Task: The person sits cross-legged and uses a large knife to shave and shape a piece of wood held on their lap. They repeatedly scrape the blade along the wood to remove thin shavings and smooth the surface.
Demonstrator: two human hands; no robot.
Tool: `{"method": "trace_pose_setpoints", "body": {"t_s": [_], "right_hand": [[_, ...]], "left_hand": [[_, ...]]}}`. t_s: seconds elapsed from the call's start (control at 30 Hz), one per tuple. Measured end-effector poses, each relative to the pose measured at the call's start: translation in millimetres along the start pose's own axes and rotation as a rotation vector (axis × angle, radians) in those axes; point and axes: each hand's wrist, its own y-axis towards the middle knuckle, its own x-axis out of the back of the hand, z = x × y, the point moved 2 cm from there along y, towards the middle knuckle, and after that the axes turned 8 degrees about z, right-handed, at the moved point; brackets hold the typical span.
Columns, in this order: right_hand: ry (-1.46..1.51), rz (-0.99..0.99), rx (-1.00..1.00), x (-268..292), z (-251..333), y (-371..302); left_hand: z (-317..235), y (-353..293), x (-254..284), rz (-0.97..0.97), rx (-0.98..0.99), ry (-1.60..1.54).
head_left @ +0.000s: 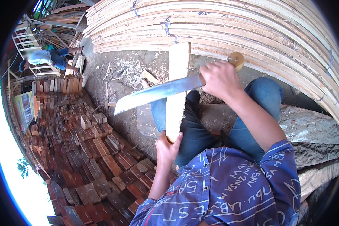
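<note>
My left hand (167,149) is closed round the near end of a pale wooden board (178,67), which stands up between my knees and reaches away from me. A wide-bladed machete (154,93) is in my right hand (221,78), its round wooden handle end showing past my fist. The blade passes across the middle of the board and points to the left. From this angle I cannot tell whether its edge touches the wood.
Stacks of reddish-brown wood blocks (98,150) fill the left side. Long bundled timber strips (214,30) lie across the far side. Wood shavings and offcuts (128,71) litter the ground ahead. Rough logs (312,150) lie at right. Another person (45,58) is at far left.
</note>
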Motion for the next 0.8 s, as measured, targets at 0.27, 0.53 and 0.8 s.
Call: {"method": "trace_pose_setpoints", "body": {"t_s": [0.27,0.53,0.8], "right_hand": [[0.05,-0.021,-0.144,5,-27,9],[-0.004,-0.066,0.109,-4,15,-6],[0.037,-0.032,-0.176,6,-32,7]], "left_hand": [[1,-6,3,0.006,0.043,-0.013],[-4,-4,-3,-0.035,-0.03,-0.024],[10,-7,-2,-0.052,-0.003,-0.061]]}}
